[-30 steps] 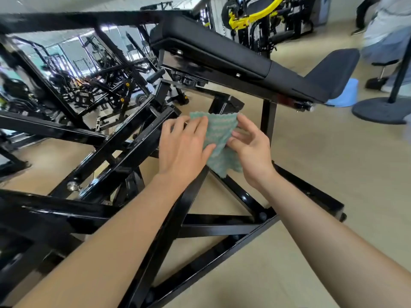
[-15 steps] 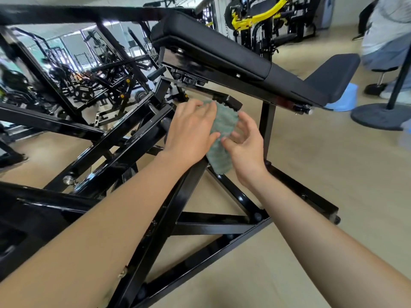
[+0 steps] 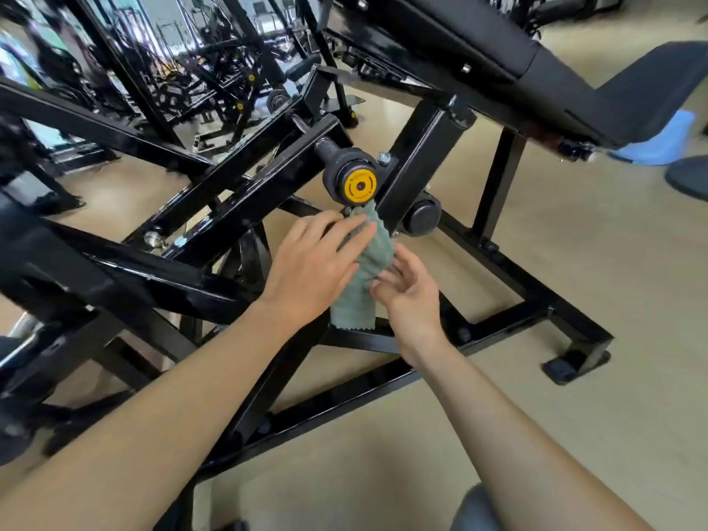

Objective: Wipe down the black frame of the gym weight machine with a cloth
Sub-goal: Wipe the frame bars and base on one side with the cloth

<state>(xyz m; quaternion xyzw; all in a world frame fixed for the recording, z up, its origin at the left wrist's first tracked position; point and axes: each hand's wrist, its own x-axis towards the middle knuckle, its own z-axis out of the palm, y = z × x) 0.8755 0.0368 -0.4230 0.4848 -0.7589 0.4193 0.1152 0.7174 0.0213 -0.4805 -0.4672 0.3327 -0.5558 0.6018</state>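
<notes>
Head view, left hand [image 3: 314, 262] flat on cloth [image 3: 377, 245], right hand [image 3: 412, 300] loose-fingered touching it, yellow-capped knob [image 3: 358, 185] above

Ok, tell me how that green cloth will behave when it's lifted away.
Likely floppy: the cloth bunches and droops under the left hand. Probably light, since flat fingers hold it up. Its ribbed weave should grip, not slip.

Both bare forearms reach forward, close together. The left hand [image 3: 314, 262] lies palm down, fingers straight and pressed flat over the cloth [image 3: 354, 306]. The right hand [image 3: 410, 297] sits just beside it, fingers loosely curled, tips at the cloth's edge, possibly pinching it.
</notes>
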